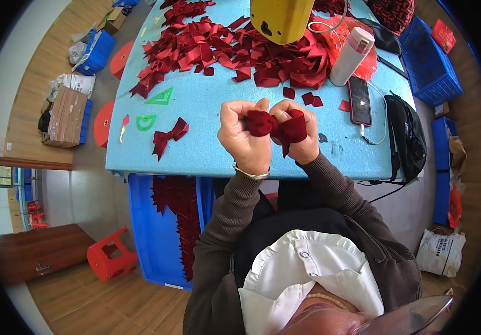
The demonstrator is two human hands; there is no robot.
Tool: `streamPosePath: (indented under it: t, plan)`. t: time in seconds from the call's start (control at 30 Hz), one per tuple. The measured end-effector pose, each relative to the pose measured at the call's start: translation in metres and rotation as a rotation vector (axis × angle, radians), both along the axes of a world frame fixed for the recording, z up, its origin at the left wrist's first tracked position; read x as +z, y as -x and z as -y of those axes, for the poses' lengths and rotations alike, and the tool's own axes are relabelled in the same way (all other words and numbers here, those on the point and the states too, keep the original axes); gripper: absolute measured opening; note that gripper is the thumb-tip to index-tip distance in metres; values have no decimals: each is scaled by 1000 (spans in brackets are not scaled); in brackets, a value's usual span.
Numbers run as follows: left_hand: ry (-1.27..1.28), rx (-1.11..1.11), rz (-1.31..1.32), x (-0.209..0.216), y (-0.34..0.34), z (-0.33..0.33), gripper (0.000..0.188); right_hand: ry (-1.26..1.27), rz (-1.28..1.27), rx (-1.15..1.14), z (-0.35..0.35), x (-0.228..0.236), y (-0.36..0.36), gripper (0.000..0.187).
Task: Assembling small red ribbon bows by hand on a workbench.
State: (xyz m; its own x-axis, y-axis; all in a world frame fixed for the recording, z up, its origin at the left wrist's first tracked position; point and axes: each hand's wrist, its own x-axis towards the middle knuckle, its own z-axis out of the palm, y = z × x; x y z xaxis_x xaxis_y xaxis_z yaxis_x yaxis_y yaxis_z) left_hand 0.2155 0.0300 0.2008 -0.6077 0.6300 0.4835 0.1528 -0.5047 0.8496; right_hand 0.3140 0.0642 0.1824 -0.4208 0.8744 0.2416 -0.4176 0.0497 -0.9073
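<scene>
Above the front of the light blue table (pixel 196 151) I hold a dark red velvet ribbon bow (pixel 292 129) between both hands. My left hand (pixel 246 137) is closed on the bow's left loop, thumb and fingers pinched. My right hand (pixel 302 120) grips the right loop, and a tail hangs below it. Its knot lies between the two hands. A second, finished-looking red bow (pixel 170 137) rests on the table to the left. Beyond my hands spreads a large heap of cut red ribbon pieces (pixel 212 47), with a few small squares (pixel 289 92) in front of it.
A pink-white bottle (pixel 352 56), a charging phone (pixel 360 100) and a black bag (pixel 407 137) stand at right. Green drawing templates (pixel 160 96) lie at left. A yellow lamp-like object (pixel 281 19) hangs over the heap. A blue crate (pixel 157 251) with red bows and a red stool (pixel 112 254) are below left.
</scene>
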Motion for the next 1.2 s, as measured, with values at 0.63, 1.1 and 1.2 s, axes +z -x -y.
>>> streamPosePath:
  t: [0.63,1.1,1.2]
  plan:
    - [-2,-86,192,-34,-2,-6,21,-195,117,43,-12,-21,-1,13]
    - [182,-273,-205,-49,8,-1,8,13,-1,110,-29,-35,-20,15]
    - [91,-193,-335,-49,8,-7,10,30,-2,118,-28,-39,-21,14]
